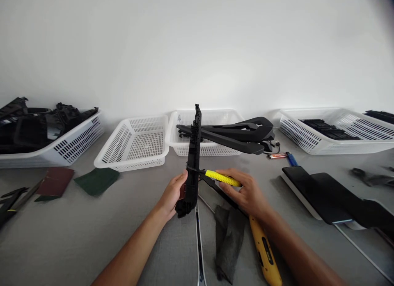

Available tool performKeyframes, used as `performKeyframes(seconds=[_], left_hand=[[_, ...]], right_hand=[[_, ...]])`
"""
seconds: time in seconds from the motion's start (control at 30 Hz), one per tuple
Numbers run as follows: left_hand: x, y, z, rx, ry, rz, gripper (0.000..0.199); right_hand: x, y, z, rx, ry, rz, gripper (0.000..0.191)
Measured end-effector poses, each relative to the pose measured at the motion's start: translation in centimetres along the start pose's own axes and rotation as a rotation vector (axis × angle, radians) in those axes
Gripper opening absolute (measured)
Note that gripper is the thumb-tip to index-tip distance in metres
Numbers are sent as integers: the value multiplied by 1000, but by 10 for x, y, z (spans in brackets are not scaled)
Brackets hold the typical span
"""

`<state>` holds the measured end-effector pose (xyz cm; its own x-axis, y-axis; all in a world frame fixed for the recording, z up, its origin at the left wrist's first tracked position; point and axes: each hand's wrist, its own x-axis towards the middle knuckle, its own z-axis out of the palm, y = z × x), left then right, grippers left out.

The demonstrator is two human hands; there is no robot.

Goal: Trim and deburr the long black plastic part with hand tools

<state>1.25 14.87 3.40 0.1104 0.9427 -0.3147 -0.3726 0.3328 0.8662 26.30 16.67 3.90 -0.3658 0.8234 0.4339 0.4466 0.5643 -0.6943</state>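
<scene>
My left hand [172, 195] is closed around the lower part of a long black plastic trim piece [193, 154], which stands nearly upright with clips along its length. In my right hand [246, 191] is a slim yellow-handled tool [223, 178], pointing left. Its thin dark tip reaches the trim piece just above my left thumb; whether it is a blade I cannot tell. Under my right forearm lies a larger tool with a yellow body [265, 253]. A dark grey cloth [228, 241] rests on the table below my hands.
A white basket [206, 149] behind holds several dark trim pieces [240, 134]. Another white basket [132, 162] stands beside it, with filled baskets at far left [76, 144] and right [308, 142]. Sandpaper sheets [97, 181] lie left; a black phone [314, 193] lies right.
</scene>
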Motion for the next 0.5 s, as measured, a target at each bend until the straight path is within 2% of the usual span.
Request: performKeyframes(seconds=[0.27, 0.5], left_hand=[[0, 3, 1, -47, -3, 30, 52], [-1, 5, 3, -30, -195, 9, 55]], right_hand=[[-1, -2, -7, 16, -54, 27, 23], [0, 6, 1, -3, 46, 63, 28]])
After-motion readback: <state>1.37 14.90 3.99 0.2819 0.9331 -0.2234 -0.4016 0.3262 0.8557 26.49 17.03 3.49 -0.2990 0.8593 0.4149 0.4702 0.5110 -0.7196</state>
